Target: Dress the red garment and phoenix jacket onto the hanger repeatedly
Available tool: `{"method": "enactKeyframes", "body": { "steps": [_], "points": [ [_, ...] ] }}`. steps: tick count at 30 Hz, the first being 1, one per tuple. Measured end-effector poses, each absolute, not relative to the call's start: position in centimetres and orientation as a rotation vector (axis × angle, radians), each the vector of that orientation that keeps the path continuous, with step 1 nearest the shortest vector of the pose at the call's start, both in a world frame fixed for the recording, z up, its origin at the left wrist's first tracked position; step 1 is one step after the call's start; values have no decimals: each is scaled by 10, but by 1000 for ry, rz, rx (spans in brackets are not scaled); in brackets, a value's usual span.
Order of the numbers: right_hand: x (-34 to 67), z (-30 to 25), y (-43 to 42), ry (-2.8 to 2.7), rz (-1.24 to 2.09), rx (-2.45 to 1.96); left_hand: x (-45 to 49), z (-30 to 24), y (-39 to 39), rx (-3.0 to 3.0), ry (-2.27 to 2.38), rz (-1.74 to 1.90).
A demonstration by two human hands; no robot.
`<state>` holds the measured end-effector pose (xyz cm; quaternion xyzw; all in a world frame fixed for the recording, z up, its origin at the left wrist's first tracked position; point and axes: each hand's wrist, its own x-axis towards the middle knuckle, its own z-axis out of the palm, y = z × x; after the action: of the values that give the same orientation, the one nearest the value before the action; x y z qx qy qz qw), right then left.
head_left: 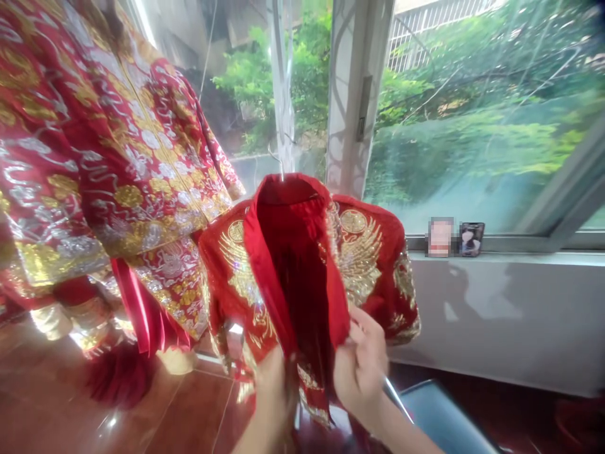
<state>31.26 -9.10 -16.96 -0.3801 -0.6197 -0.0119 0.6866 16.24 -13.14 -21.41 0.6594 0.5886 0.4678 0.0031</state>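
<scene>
A red jacket (pixel 302 265) with gold embroidery hangs on a wire hanger (pixel 278 165) in front of the window. Its front is open, showing the red lining. My left hand (pixel 274 394) grips the lower edge of the left front panel, fingers closed on the cloth. My right hand (pixel 362 366) pinches the edge of the right front panel near its bottom. Both hands are close together below the jacket's opening.
Larger red and gold embroidered garments (pixel 94 176) hang at the left, with a red tassel (pixel 120 378) near the floor. A grey window sill (pixel 501 255) carries two small cards (pixel 456 238). A dark blue object (pixel 439 416) lies at the bottom right on reddish tiles.
</scene>
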Motion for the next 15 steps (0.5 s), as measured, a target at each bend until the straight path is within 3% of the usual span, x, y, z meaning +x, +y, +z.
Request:
{"method": "enactKeyframes", "body": {
  "steps": [5, 10, 15],
  "points": [
    [283, -163, -83, -1493, 98, -759, 190, -222, -111, 2109, 1966, 1231],
    [270, -188, -23, -1597, 445, -1136, 178, -245, -59, 1980, 2044, 1131],
    [277, -181, -45, -1409, 485, -873, 190, -252, -74, 1947, 1975, 1093]
  ]
}}
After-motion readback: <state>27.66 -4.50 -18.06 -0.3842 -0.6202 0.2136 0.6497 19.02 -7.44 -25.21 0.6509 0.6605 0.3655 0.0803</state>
